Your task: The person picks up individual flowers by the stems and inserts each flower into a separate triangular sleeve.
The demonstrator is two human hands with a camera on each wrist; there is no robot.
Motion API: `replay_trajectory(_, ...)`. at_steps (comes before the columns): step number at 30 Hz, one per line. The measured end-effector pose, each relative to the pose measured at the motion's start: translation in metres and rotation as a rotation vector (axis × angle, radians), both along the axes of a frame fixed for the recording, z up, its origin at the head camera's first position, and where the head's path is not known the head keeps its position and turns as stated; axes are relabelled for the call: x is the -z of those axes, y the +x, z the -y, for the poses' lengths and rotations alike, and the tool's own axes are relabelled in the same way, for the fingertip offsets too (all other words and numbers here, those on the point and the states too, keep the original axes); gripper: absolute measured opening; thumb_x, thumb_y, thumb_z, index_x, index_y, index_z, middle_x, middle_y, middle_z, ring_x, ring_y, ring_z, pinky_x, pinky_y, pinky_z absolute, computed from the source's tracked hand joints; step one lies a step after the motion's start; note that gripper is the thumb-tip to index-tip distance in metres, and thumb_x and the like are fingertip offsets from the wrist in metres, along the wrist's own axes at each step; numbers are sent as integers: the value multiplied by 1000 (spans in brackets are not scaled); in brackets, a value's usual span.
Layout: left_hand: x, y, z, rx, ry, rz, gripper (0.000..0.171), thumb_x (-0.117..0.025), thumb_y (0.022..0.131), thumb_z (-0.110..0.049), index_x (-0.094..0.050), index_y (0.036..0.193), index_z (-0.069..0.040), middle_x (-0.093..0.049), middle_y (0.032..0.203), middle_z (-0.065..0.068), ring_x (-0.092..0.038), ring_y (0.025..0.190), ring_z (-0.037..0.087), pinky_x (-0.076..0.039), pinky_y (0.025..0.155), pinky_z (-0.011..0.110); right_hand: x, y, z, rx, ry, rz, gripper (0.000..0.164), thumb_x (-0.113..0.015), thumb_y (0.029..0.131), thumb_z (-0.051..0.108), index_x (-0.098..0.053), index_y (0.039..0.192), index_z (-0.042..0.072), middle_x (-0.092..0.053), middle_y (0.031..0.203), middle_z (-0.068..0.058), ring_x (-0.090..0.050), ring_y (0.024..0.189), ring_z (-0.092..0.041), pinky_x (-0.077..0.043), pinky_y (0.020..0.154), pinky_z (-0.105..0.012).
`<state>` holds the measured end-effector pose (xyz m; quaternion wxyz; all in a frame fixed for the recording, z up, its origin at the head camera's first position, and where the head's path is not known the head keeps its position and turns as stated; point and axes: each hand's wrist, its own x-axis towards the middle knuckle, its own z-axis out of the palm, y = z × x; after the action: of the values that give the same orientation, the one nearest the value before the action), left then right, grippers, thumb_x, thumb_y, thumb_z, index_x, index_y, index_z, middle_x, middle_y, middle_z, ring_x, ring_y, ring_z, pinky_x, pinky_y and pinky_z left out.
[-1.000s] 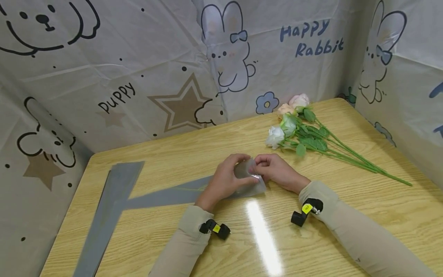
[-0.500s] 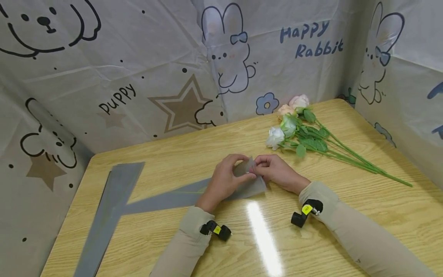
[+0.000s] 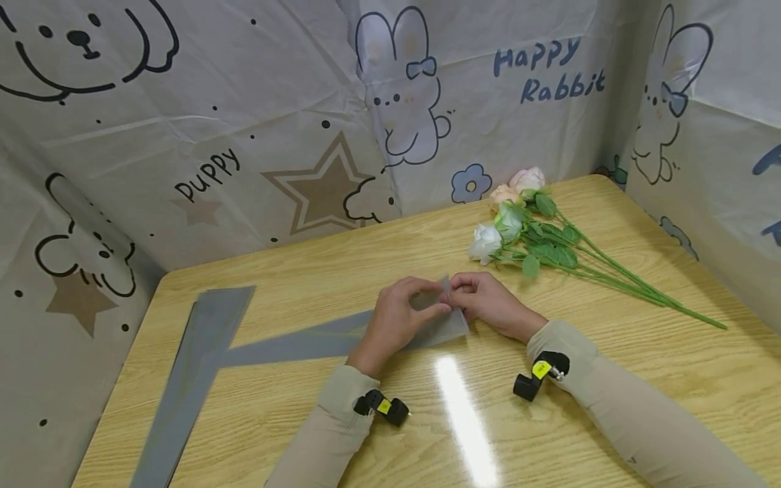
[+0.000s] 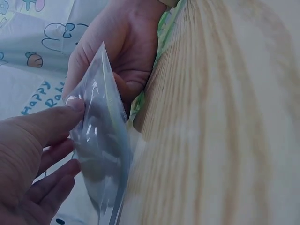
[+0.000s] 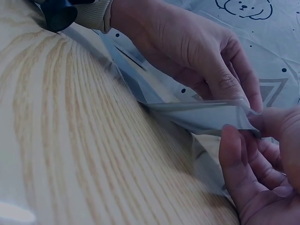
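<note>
A tapered, translucent grey plastic sleeve (image 3: 329, 339) lies across the table, its wide end lifted between both hands. My left hand (image 3: 393, 322) pinches the wide end near its mouth; in the left wrist view the thumb presses on the shiny sleeve (image 4: 101, 140). Opposite it, my right hand (image 3: 491, 305) pinches the sleeve's edge with thumb and fingers. From the right wrist view, the sleeve (image 5: 201, 117) stretches between the two hands, fingertips close together at its rim. The narrow end points left, touching or overlapping a pile of similar grey sleeves (image 3: 195, 373).
Several artificial roses (image 3: 549, 253) in white, green-white, peach and pink lie at the back right, stems pointing front right. A printed cloth (image 3: 293, 88) hangs behind and at both sides of the wooden table (image 3: 305, 434). Each sleeve cuff carries a small black camera.
Both hands stay at the same place on the sleeve. Its wide end has shifted and flexed slightly between the fingers, and the narrow end moved a little. The roses and the pile have not moved.
</note>
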<state>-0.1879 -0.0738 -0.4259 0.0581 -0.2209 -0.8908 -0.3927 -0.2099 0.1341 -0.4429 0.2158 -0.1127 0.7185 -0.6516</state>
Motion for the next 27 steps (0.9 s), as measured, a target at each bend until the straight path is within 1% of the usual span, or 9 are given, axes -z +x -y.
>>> replay_trajectory(7,0,-2,3,32,-21,-7,39,-86,84,-28,-77,119,-13,-77,121,6,-72,116,22,-60,99,40,-1,0,0,21,-21,16,13,-63,103,19,-65,105,6,-73,78,7,-69,78,-10,-59,68,-28)
replay_trajectory(11,0,-2,3,36,-27,-12,34,-84,86,-26,-78,117,-13,-77,120,5,-72,114,22,-60,98,40,0,-1,0,18,-29,28,10,-65,101,17,-63,103,7,-73,78,7,-68,78,-9,-58,66,-27)
replay_trajectory(16,0,-2,2,33,-26,-5,28,-81,89,-26,-79,115,-15,-78,117,3,-73,112,20,-60,98,38,2,-2,-1,16,-41,45,12,-69,99,17,-62,102,8,-71,76,6,-65,74,-9,-53,61,-24)
replay_trajectory(19,-1,-1,2,31,-23,-11,27,-80,90,-26,-79,115,-14,-79,116,4,-74,111,20,-60,98,38,2,-2,-1,9,-36,33,11,-67,100,17,-64,101,7,-73,81,5,-67,77,-10,-56,62,-25)
replay_trajectory(22,-1,0,2,28,-11,-24,25,-79,92,-25,-79,114,-13,-80,114,4,-75,109,20,-61,96,38,3,-2,0,14,-19,3,13,-65,101,18,-66,103,5,-75,86,6,-69,80,-9,-57,65,-25)
replay_trajectory(27,-2,1,2,19,22,-46,24,-78,93,-23,-79,113,-10,-80,113,8,-75,107,24,-62,95,41,4,-3,1,53,18,-20,15,-65,101,19,-66,104,4,-70,83,8,-59,73,-6,-53,60,-23)
